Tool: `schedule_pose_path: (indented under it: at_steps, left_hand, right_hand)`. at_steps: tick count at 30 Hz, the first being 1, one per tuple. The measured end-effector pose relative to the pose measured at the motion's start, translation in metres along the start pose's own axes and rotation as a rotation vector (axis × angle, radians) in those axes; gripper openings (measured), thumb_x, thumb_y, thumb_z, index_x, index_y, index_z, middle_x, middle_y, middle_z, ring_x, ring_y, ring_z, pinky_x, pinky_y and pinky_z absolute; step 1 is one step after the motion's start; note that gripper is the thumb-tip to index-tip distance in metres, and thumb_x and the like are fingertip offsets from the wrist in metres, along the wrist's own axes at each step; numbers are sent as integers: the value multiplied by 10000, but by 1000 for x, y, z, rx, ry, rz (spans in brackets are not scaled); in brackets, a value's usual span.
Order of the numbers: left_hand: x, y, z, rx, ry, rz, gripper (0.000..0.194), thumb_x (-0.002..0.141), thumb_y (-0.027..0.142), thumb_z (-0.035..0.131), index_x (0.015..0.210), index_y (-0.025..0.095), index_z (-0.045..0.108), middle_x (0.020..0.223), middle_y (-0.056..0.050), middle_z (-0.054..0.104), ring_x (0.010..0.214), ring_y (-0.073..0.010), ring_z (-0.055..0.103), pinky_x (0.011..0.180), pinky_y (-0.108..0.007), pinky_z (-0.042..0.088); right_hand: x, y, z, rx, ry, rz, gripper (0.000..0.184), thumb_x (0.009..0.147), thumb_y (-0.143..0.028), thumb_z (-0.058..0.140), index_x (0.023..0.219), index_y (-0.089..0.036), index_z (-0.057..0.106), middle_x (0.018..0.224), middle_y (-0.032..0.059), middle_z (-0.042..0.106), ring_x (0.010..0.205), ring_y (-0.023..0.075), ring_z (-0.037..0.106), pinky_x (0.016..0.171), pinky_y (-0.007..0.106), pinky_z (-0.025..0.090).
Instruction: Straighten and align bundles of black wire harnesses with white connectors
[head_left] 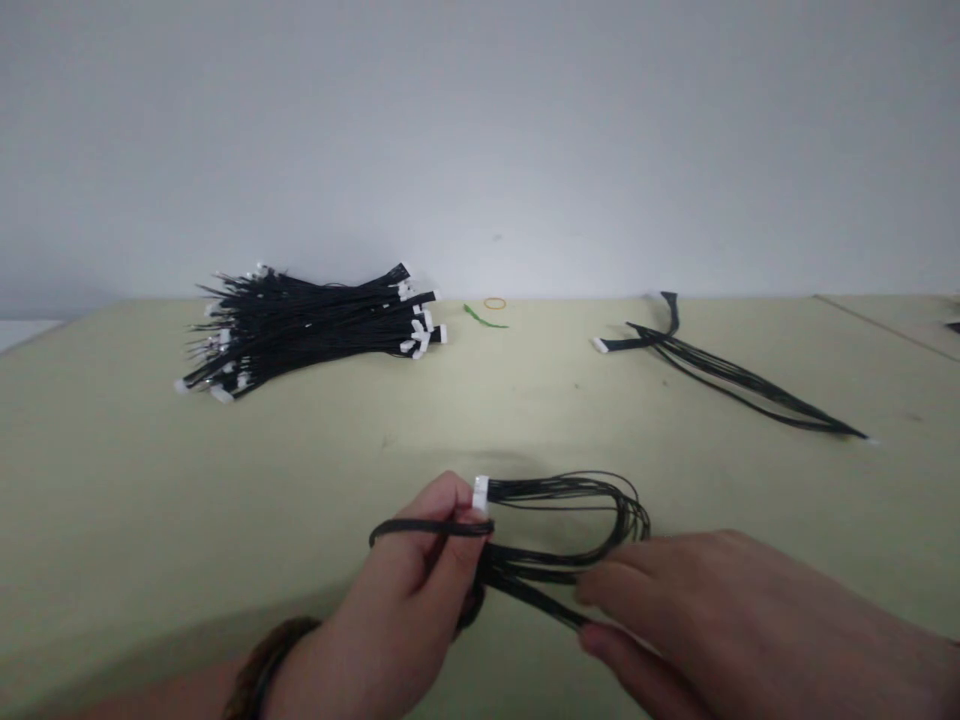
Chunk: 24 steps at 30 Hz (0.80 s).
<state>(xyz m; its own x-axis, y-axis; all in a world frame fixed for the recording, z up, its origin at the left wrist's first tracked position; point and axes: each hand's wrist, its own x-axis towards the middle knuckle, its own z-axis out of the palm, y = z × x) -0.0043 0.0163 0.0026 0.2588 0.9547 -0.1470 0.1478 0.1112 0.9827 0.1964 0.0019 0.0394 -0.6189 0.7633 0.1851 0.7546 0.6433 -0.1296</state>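
Observation:
My left hand (409,590), closed in a pinch, grips a black wire harness (559,490) above the table. A white connector (481,494) on the harness sticks up at its fingertips. One flat black strand bends back over my left fingers, and the other wires form a loop out to the right. On the lower right, my right hand (697,610) has its fingers and thumb closed around the harness wires. Part of the wires is hidden behind those fingers.
A pile of black wire harnesses (322,325) with white connectors lies at the back left. Another black harness (735,375) is spread out at the back right. Between them are a green twist tie (484,319) and a yellow rubber band (495,303). A pale wall (480,140) rises behind the table (225,500).

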Motion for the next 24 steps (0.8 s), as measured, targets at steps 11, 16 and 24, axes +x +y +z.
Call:
schedule_pose_path:
  at_steps: [11,16,24]
  left_hand:
    - [0,-3,2,-18,13,-4,240,874,381,414,698,217,403,548,81,312,476,-89,289,421,-195,254]
    - [2,1,2,-39,-6,-25,271,872,401,416,679,211,401,530,85,315,454,-80,285,408,-188,252]
    - [0,-3,1,-86,-20,-60,278,879,431,400,701,218,385,533,95,304,447,-70,279,400,-180,248]
  right_hand:
    - [22,-9,9,210,-43,0,179,855,-170,485,709,-205,582,668,-32,582,582,130,532,539,257,360]
    - [20,12,-20,597,-292,133,214,834,-135,450,834,-255,626,703,-57,615,611,97,566,553,204,425]
    - [34,86,-50,1156,-91,-4,306,774,-441,586,650,-165,633,626,-48,568,631,80,536,593,247,414]
